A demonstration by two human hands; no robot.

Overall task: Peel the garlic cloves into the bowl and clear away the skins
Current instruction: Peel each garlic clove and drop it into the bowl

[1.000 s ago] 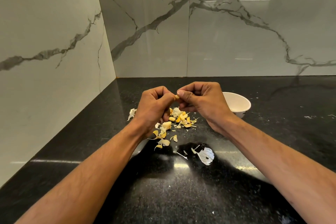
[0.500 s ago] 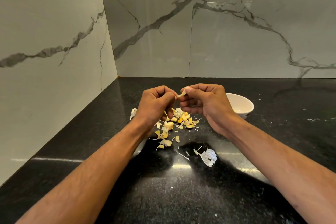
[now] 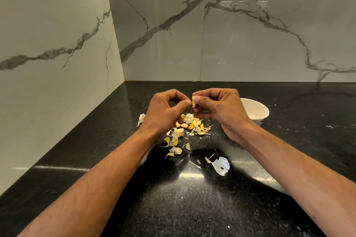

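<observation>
Papery garlic skin (image 3: 193,102) pinched by right hand (image 3: 221,110), left hand (image 3: 165,113).

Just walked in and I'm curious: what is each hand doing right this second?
Left hand: fingers curled, thumb tip at the garlic clove; a grip cannot be told.
Right hand: pinching the garlic clove.

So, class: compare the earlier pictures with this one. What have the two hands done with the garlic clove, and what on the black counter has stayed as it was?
The right hand now pinches the small yellowish garlic clove alone; the left hand, which held it with the right a second ago, has drawn slightly apart, thumb tip beside it. The white ceramic bowl and the scattered pile of yellow-white skins are unchanged.
</observation>
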